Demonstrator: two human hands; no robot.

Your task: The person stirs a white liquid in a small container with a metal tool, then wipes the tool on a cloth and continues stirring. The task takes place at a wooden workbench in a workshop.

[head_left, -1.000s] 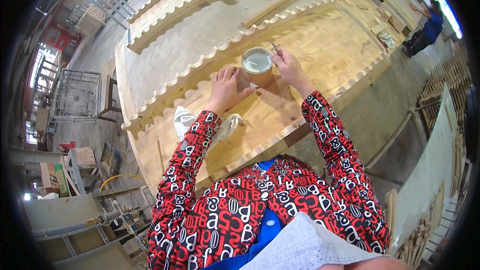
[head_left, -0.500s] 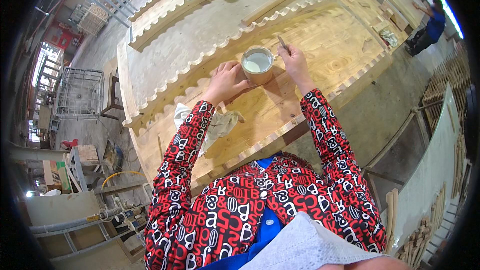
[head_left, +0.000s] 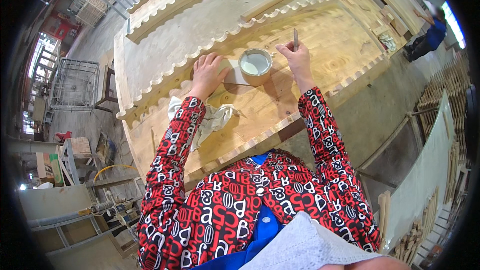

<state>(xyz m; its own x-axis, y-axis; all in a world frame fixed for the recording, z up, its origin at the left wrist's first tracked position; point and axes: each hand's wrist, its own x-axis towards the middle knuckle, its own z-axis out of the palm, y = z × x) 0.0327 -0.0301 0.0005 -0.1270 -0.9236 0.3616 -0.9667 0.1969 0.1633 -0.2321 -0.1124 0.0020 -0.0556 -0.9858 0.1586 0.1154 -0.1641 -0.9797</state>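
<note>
My left hand (head_left: 206,74) lies with its fingers spread on the plywood board (head_left: 320,40), near the board's scalloped edge. Beside its thumb is a flat pale piece (head_left: 235,73), partly hidden behind a round tub (head_left: 256,78). The tub holds a whitish paste or liquid and stands between my two hands. On the tub's right, my right hand (head_left: 298,60) pinches a narrow, flat grey tool (head_left: 295,39) that points up and away from me; its lower end is hidden in my fingers. A crumpled off-white cloth (head_left: 212,120) rests on the board below my left hand.
Another scalloped wooden strip (head_left: 165,17) runs across the far side, with a loose wood bar (head_left: 270,4) before it. At far right a person in blue (head_left: 431,35) stands by another worktable. A wire cage (head_left: 75,86) stands on the floor at left.
My left hand has moved left, away from the tub, and the pale piece now shows between them. The tool in my right hand has turned more upright. The whole view has shifted slightly.
</note>
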